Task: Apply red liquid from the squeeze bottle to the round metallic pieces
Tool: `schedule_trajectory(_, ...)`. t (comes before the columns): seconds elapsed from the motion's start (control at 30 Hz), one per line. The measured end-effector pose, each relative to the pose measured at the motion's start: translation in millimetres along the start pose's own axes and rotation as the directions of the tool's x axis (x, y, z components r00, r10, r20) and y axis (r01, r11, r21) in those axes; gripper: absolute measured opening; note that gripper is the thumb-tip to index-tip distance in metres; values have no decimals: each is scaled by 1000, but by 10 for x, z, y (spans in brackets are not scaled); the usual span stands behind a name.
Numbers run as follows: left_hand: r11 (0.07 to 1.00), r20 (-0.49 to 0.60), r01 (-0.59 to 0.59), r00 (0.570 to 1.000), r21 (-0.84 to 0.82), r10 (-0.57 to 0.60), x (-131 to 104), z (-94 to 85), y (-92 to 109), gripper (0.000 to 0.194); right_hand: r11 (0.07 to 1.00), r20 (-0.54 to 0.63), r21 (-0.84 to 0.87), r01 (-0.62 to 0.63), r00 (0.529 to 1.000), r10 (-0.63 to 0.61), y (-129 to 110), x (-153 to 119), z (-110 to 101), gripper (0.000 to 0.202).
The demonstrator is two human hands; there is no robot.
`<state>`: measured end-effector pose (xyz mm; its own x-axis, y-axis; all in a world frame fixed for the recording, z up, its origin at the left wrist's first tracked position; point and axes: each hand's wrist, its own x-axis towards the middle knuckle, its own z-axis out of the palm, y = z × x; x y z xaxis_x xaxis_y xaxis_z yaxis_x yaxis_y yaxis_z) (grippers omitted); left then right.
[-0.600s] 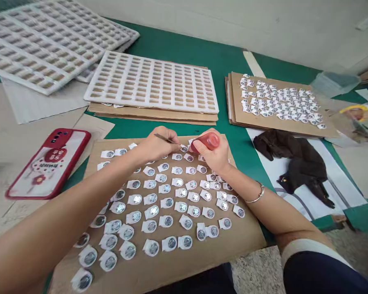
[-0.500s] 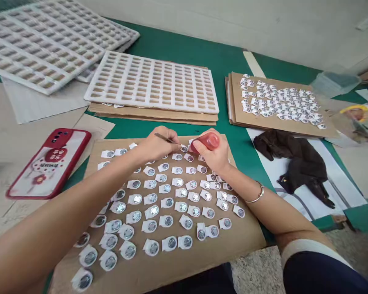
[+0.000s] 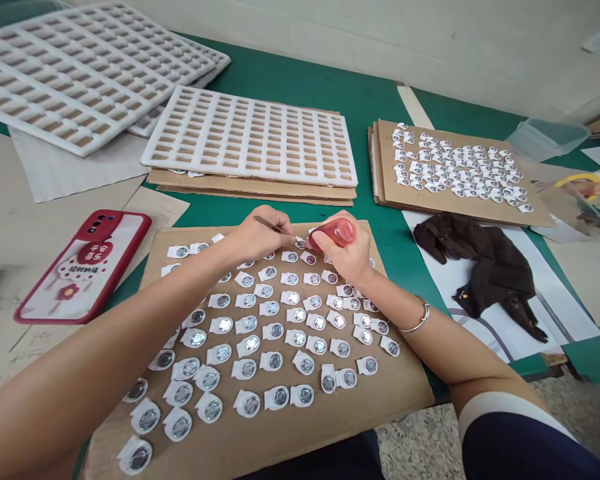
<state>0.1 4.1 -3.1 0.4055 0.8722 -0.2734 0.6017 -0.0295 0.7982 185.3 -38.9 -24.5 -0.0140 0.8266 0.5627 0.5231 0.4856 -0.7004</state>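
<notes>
My left hand (image 3: 260,237) is closed around slim metal tweezers (image 3: 269,225), its fingertips at a small white part near the far edge of the cardboard sheet (image 3: 380,407). In my right hand (image 3: 355,259) is a red squeeze bottle (image 3: 342,231), tilted so that its hidden front end points toward the parts beside my left fingertips. Rows of small white tabbed parts with round silver metal discs (image 3: 295,315) lie across the cardboard under both forearms. Whatever is between the left fingertips is too small to make out.
White slotted foam trays (image 3: 250,137) lie at the back and back left. A red-cased phone (image 3: 83,267) rests at left. On the right are a cardboard stack (image 3: 455,208) bearing similar parts, a dark brown cloth item (image 3: 500,267) and a clear plastic box (image 3: 547,137).
Both hands stay almost in place, still holding the tweezers and the red bottle. The whole view has shifted very slightly; the parts on the cardboard look unmoved.
</notes>
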Motion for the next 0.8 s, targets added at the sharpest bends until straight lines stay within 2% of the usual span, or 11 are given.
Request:
schedule_trajectory(0.23,999,3,-29,1000,-30,29,19,13,-16,14,998,9,59,-37,999,37,-4,-2,15,21)
schedule_trajectory(0.3,999,1,-14,1000,-33,14,22,16,-6,13,988,17,104,-114,994,112,-5,8,2,23)
schedule_trajectory(0.4,999,4,12,1000,-50,-12,-19,-22,59,13,907,3,293,-303,949,316,1,68,-69,27)
schedule_trajectory(0.47,998,-13,6,1000,-64,-7,-94,-86,117,14,814,-7,460,-355,915,403,5,147,-162,28)
schedule_trajectory(0.57,998,-111,-5,994,-70,-3,-259,-193,143,18,720,-2,601,-346,901,434,-1,299,-334,28)
schedule_trajectory(0.67,998,-222,-38,975,-55,25,-414,-220,49,20,669,63,628,-398,883,466,-33,434,-442,32)
schedule_trajectory(0.73,995,-225,-91,971,-37,81,-485,-179,-44,20,658,127,610,-441,874,468,-79,499,-437,35)
schedule_trajectory(0.8,989,-185,-147,972,-1,144,-530,-115,-118,22,677,163,581,-451,880,446,-149,547,-377,37)
